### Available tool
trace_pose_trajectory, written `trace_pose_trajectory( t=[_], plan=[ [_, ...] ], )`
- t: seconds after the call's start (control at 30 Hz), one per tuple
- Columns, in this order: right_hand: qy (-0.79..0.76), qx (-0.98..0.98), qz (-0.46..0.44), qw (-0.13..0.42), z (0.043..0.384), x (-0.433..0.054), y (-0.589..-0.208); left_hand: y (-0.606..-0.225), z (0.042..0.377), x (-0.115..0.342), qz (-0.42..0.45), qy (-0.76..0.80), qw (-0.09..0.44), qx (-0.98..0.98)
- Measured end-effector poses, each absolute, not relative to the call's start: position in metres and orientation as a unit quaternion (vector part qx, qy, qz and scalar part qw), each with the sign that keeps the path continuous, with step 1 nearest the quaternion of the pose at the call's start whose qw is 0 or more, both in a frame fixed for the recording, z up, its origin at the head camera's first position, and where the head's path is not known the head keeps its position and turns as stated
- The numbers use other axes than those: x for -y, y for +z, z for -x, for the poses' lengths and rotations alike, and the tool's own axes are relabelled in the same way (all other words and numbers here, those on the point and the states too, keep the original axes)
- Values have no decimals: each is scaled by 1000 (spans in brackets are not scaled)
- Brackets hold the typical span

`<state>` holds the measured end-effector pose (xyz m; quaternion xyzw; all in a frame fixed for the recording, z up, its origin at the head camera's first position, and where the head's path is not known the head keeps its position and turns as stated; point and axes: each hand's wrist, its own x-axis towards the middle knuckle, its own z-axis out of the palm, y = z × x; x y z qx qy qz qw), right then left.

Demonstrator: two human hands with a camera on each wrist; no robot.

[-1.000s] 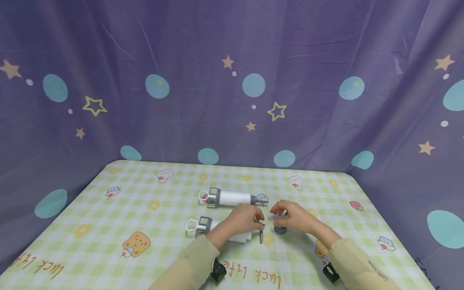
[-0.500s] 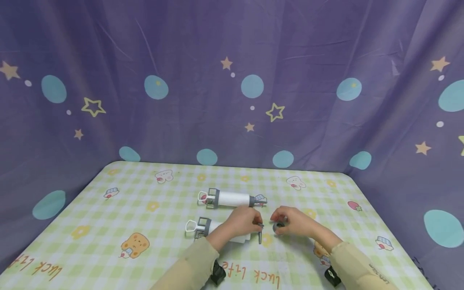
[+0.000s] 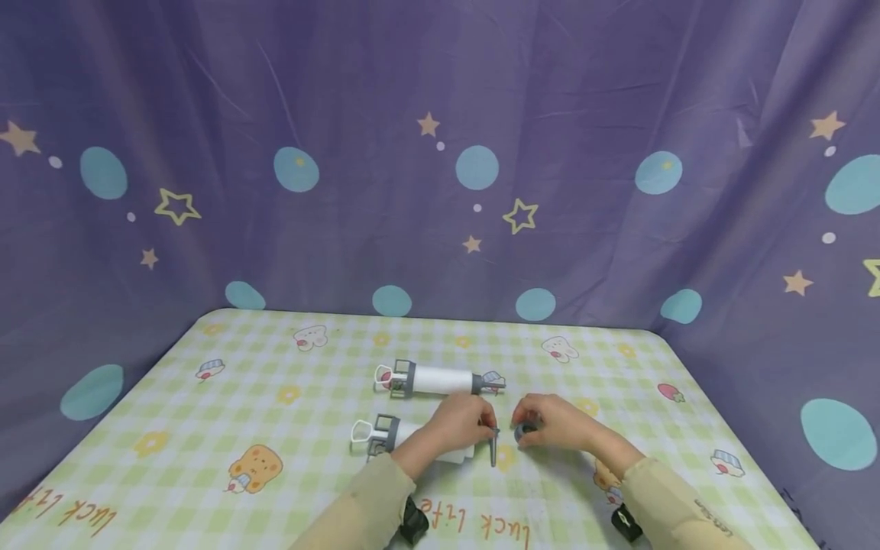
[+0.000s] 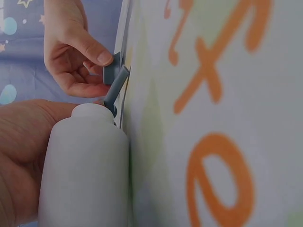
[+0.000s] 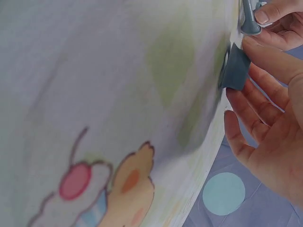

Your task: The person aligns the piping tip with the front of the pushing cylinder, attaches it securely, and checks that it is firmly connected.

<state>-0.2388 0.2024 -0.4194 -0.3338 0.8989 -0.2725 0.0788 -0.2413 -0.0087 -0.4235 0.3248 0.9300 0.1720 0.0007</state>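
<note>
My left hand (image 3: 455,422) pinches a slim dark grey nozzle (image 3: 493,452), whose narrow end points toward the near side of the table. In the right wrist view the nozzle (image 5: 249,20) has a flared base. My right hand (image 3: 557,422) grips a dark grey ring-shaped cap (image 5: 236,68) between thumb and fingers, just right of the nozzle. Under my left forearm lies a white tube (image 3: 409,432) with a grey frame and a white loop handle, partly hidden. The left wrist view shows the narrow bare neck of this white tube (image 4: 87,175).
A second white tube (image 3: 443,380) lies behind, with a grey frame, white loop handle and grey nozzle attached. The checked tablecloth (image 3: 330,428) covers the table, and a purple curtain (image 3: 385,99) hangs behind it.
My right hand has closed its fingers on the grey cap and shifted it slightly left, toward the nozzle. My left hand stays nearly in place with the nozzle.
</note>
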Motion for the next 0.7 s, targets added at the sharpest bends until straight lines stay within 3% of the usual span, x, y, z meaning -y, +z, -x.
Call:
trace_pose_trajectory(
  t=[0.47,0.7],
  plan=[
    [-301,-890,337,64,244,-193,-419,-410,246,20,-313,222,-17,-923],
    [-314,-884,347,16,244,-194,-414,-403,248,28,-294,252,-26,-921]
  ],
)
